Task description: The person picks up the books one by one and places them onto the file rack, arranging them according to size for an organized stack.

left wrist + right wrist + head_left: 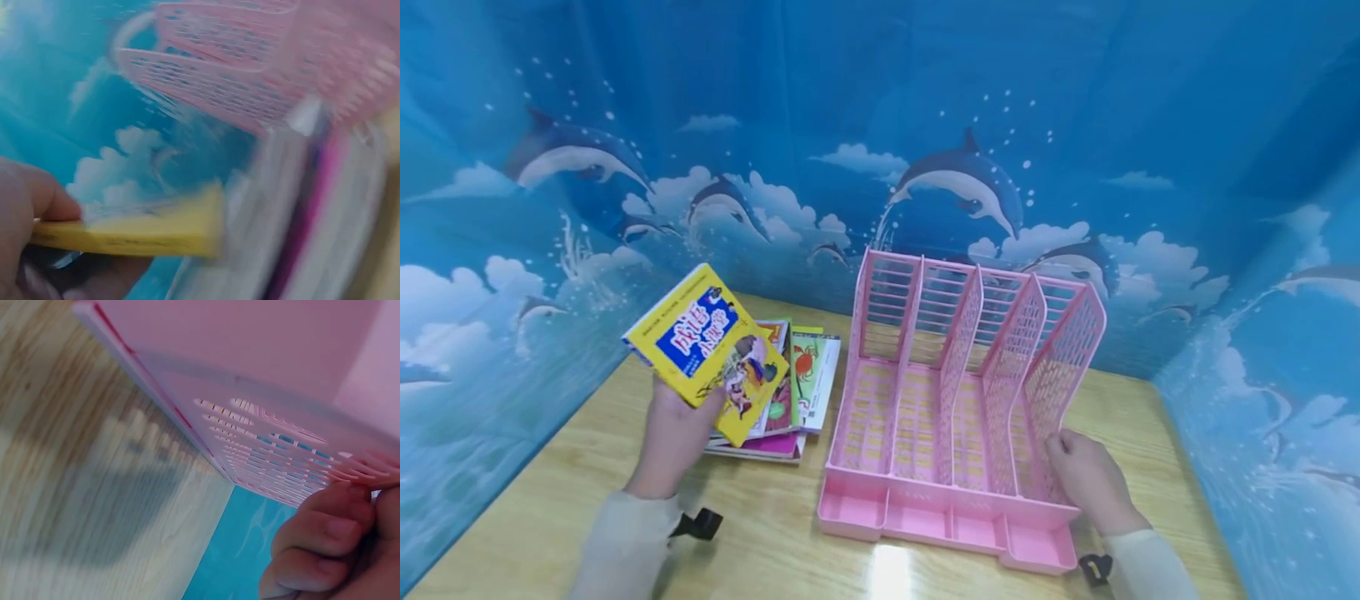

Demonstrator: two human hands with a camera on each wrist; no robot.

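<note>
My left hand [681,429] grips a yellow book [707,350] by its lower edge, lifted above the left side of the table. In the left wrist view the thumb and fingers pinch the yellow book [131,237] from both sides. Behind it lies a stack of books [808,375] with colourful covers. In the middle stands a pink file rack [917,417] with upright dividers and a front tray. My right hand [1086,475] holds the edge of the rack's right side panel; the right wrist view shows curled fingers [331,531] pinching that perforated panel [269,444].
The rack and books stand on a wooden table [775,525]. A blue curtain [820,108] printed with dolphins and clouds closes off the back and both sides. Black wrist camera mounts [700,525] sit at both sleeves.
</note>
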